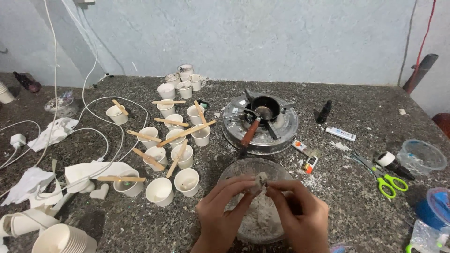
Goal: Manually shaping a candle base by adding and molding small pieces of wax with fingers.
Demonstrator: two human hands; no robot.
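Note:
My left hand (220,213) and my right hand (300,213) meet over a clear bowl (234,171) of white flaky wax chunks at the near edge of the counter. Together their fingertips pinch a small white wax lump (260,179) above the bowl. Just beyond stands a round metal stove (286,129) carrying a small black pot (265,107) with a brown wooden handle. Left of the bowl are several small white paper cups (159,191), many with wooden sticks (186,133) laid across their rims.
A stack of paper cups (63,239), crumpled white paper (28,182) and white cables (101,136) lie at the left. Green-handled scissors (386,180), a tape roll (386,159), a clear plastic container (422,157), a lighter (309,164) and a small black bottle (323,112) sit at the right.

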